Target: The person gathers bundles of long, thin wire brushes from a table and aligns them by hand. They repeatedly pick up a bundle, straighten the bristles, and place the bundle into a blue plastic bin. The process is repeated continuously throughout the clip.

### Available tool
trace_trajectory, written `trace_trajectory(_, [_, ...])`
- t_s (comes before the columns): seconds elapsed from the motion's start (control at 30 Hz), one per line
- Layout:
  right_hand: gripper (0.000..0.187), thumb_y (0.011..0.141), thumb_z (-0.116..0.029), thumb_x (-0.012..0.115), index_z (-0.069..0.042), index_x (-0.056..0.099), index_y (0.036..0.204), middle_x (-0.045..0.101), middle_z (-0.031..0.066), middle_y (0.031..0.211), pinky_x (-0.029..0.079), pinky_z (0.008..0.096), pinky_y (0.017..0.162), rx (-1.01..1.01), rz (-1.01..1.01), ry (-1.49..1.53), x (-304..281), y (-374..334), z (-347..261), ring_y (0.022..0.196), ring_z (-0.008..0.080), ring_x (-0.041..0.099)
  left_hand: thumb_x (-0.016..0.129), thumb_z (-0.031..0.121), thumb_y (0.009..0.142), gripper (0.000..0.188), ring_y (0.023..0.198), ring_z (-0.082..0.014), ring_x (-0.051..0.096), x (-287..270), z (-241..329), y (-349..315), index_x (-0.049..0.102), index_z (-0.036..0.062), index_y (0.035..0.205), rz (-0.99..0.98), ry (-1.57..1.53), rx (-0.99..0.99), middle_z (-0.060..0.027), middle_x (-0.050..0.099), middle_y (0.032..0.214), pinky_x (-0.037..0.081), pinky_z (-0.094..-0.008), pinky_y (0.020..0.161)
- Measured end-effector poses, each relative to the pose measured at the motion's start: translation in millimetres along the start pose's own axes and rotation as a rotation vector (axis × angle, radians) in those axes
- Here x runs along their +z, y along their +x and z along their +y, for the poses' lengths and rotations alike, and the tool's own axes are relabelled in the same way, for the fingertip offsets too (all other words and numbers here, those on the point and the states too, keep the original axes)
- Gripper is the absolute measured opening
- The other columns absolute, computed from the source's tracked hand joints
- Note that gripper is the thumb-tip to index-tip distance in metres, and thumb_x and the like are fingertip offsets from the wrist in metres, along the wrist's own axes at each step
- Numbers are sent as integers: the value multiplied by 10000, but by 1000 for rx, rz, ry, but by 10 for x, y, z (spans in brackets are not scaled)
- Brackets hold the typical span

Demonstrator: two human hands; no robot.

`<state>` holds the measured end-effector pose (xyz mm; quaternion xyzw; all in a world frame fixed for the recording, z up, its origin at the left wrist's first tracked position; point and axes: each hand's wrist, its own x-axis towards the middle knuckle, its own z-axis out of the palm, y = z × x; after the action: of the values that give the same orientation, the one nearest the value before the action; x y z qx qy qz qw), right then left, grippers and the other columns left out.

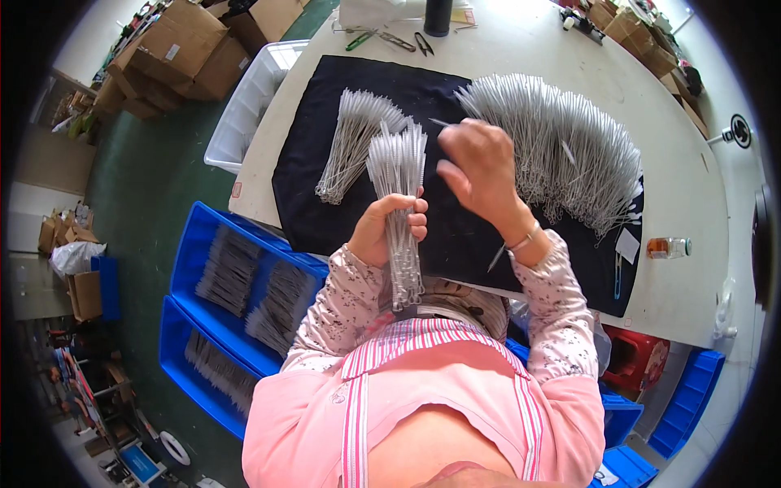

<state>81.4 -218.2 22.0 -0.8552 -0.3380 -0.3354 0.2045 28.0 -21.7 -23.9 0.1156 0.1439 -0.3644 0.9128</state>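
Observation:
My left hand (pixel 387 226) is closed around a bundle of thin wire brushes (pixel 397 163). Their white bristle ends point away from me and their looped wire ends hang below the fist. To the right of the bundle, over the black cloth (pixel 342 77), is my right hand (pixel 480 163), blurred, with curled fingers and the thumb apart. A thin pale tip (pixel 439 122) shows beside its fingers; whether the hand holds it is unclear. Left of the held bundle lies a smaller pile of brushes (pixel 350 146). A large fanned heap of brushes (pixel 553 138) spreads to the right.
Blue bins (pixel 195 236) with grey brushes stand left of the white table (pixel 512 41); a white crate (pixel 236 122) is beyond them. Snips (pixel 423 44) and a dark cylinder (pixel 438 16) sit at the far edge. A small jar (pixel 669 248) and a blue cutter (pixel 617 276) lie right.

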Motion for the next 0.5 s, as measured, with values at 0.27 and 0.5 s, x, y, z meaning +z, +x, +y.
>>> trace_trajectory(0.27, [395, 743, -206, 598, -150, 600, 1134, 577, -5, 1209, 255, 440, 1103, -339, -334, 135, 15, -403, -394, 1224, 212, 478, 542, 158, 823, 202, 586, -211, 614, 121, -228, -296, 558, 4, 953, 51, 260, -462, -174, 612, 789, 541, -314, 518])
trace_trajectory(0.5, [461, 538, -89, 730, -142, 653, 990, 656, 15, 960, 344, 460, 1025, -180, -454, 588, 97, -300, -459, 1024, 218, 593, 542, 344, 822, 402, 658, -306, 657, 103, -284, -380, 580, -46, 912, 77, 185, -499, -247, 628, 816, 570, -366, 566])
